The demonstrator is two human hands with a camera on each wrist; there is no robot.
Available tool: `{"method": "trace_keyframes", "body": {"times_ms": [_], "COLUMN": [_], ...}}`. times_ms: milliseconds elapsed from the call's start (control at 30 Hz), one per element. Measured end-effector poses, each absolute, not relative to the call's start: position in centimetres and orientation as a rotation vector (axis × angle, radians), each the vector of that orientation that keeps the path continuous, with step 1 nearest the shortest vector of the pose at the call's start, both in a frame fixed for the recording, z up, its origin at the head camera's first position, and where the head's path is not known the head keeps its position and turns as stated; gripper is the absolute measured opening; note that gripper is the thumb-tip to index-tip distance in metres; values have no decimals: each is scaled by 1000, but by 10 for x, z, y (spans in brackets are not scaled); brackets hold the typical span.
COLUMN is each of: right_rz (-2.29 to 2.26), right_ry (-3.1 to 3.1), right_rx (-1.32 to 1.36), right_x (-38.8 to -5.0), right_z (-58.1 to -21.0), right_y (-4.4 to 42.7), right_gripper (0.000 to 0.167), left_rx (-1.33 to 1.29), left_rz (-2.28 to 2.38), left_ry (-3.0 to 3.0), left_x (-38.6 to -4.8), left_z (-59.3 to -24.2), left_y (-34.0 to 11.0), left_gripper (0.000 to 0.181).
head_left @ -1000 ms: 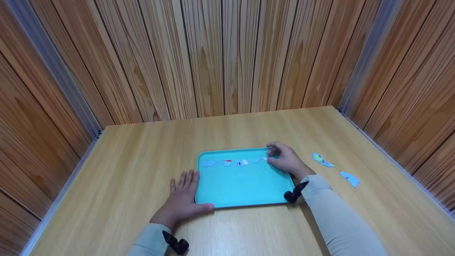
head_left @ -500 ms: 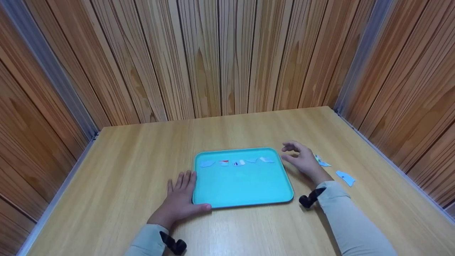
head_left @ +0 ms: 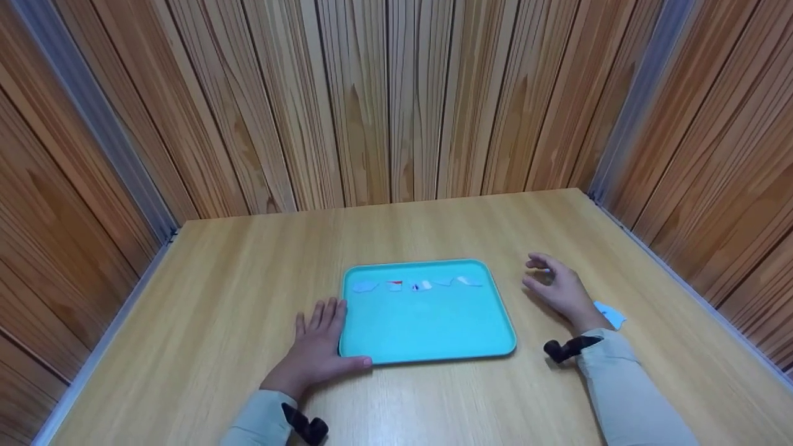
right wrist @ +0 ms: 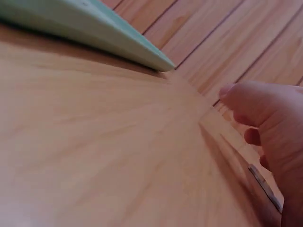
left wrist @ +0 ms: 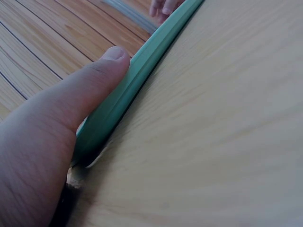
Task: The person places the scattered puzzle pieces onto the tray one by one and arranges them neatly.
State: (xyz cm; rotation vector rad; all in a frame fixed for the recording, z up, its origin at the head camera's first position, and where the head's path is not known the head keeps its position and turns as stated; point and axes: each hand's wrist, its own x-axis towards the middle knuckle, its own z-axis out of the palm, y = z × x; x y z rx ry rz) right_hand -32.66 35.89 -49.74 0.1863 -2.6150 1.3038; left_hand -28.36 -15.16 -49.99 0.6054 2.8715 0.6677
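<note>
A turquoise tray lies on the table. Along its far side several torn paper pieces form a row, including a light blue scrap and a red-and-white scrap. My left hand rests at the tray's near left corner, fingers straight along the left edge and thumb on the front rim. To the right of the tray, apart from it, my right hand hovers low over the table, fingers loosely bent, with no held thing visible. A thin flat piece shows edge-on beneath it in the right wrist view.
Another blue paper scrap lies on the table, partly hidden behind my right wrist. Wood-panelled walls enclose the table at the back and sides.
My right hand has left the tray's far right corner and moved right, now covering the place of the multicoloured scrap. A white-and-blue scrap lies uncovered in the tray. The left hand stays put.
</note>
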Motion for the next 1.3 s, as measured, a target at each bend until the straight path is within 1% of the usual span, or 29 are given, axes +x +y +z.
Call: {"method": "trace_keyframes", "body": {"times_ms": [233,467,1000,1300], "right_rz": [1195,1123,912,908], "right_ry": [-2656,-2733,-2772,-2754], "right_rx": [72,-14,-33,-54], "right_x": [-320,-320,-314,-316], "right_z": [-494,-489,-493,-492], "right_y": [377,379,379,381], "right_gripper": [66,72,65,61], "left_rx": [626,622,604,598], "left_rz": [653,668,673,653], "left_ry": [2885,2884,2863,2863], "left_x": [-284,-286,-284,-288], "left_z": [-499,-495,-501,-500], "left_y": [-151,-153,-154,-152], "left_gripper": [127,127,127,129]}}
